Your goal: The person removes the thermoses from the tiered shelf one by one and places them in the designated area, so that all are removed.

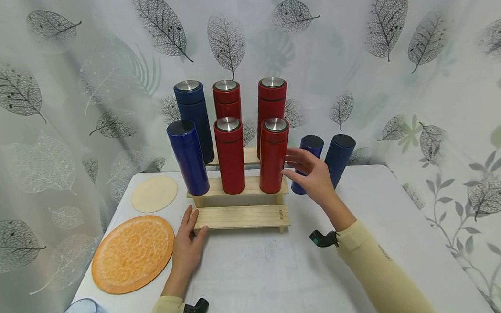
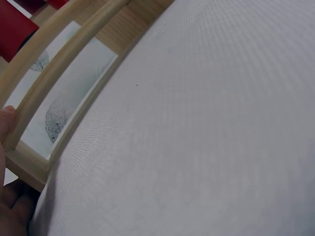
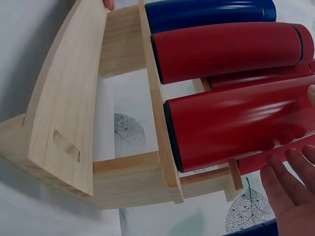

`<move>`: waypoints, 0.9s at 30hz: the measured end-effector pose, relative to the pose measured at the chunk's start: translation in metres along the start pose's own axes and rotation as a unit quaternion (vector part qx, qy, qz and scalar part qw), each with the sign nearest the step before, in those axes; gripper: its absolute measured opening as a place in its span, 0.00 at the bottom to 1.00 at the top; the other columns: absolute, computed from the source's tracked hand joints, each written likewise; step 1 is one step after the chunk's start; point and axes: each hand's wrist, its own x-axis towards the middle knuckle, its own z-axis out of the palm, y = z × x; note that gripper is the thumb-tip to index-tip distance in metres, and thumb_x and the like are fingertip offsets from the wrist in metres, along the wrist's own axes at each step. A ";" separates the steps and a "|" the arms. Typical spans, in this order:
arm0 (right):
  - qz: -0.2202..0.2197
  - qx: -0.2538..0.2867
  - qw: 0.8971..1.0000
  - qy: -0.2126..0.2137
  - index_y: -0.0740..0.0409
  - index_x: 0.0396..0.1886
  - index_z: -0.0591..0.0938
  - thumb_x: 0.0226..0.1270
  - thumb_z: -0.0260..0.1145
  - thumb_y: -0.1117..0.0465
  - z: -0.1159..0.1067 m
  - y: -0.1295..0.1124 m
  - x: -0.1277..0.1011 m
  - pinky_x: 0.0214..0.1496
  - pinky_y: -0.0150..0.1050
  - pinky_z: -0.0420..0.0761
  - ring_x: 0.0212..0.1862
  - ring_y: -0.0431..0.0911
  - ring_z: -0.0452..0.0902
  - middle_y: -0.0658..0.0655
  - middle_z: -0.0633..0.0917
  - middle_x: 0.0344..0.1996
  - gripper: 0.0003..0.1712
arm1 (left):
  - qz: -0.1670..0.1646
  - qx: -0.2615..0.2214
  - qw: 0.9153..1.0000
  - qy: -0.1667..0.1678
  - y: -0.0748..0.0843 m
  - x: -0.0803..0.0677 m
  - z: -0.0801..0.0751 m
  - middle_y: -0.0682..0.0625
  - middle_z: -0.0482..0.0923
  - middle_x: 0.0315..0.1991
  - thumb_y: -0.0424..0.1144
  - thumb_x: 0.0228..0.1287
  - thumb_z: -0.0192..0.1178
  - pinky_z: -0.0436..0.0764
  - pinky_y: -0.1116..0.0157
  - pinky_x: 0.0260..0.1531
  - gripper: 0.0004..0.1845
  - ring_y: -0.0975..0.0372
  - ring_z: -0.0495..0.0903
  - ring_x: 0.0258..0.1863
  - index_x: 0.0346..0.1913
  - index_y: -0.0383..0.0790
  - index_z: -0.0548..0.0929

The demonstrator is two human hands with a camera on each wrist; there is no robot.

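A wooden rack (image 1: 241, 216) on the worktop (image 1: 258, 275) holds flasks. Left hand (image 1: 188, 244) rests flat against its bottom step. Right hand (image 1: 314, 174), fingers spread, hovers beside the red flask (image 1: 273, 155) at the middle step's right end; only the right wrist view shows the gap between them.

No readable text, label or number shows anywhere.

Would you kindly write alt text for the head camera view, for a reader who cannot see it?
A person's right hand, fingers spread, reaches toward a red flask on the middle step of a wooden stepped rack, while the left hand rests against the rack's lowest step. Six red and blue flasks stand on the rack; two blue flasks stand on the white table beside it.
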 end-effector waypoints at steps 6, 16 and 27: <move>0.004 0.011 1.000 -0.007 0.58 0.74 0.80 0.71 0.78 0.66 0.005 0.002 0.004 0.69 0.56 0.80 0.66 0.56 0.83 0.58 0.85 0.66 0.33 | -0.007 0.003 1.000 -0.005 0.000 0.000 -0.001 0.44 0.57 0.86 0.41 0.79 0.67 0.56 0.82 0.68 0.35 0.48 0.57 0.84 0.82 0.37 0.69; 0.017 0.004 1.000 -0.006 0.55 0.75 0.80 0.72 0.79 0.61 0.014 0.006 0.007 0.67 0.54 0.82 0.64 0.54 0.84 0.58 0.86 0.64 0.34 | 0.007 0.004 1.000 0.007 0.000 -0.001 0.000 0.42 0.58 0.85 0.40 0.79 0.68 0.59 0.81 0.67 0.34 0.46 0.59 0.83 0.81 0.35 0.71; 0.014 -0.003 1.000 -0.012 0.56 0.75 0.79 0.71 0.79 0.60 0.017 0.005 0.008 0.67 0.52 0.82 0.64 0.53 0.84 0.57 0.86 0.64 0.35 | 0.006 -0.010 1.000 0.002 -0.001 -0.001 0.000 0.41 0.57 0.86 0.39 0.79 0.67 0.58 0.85 0.65 0.34 0.46 0.58 0.83 0.81 0.35 0.70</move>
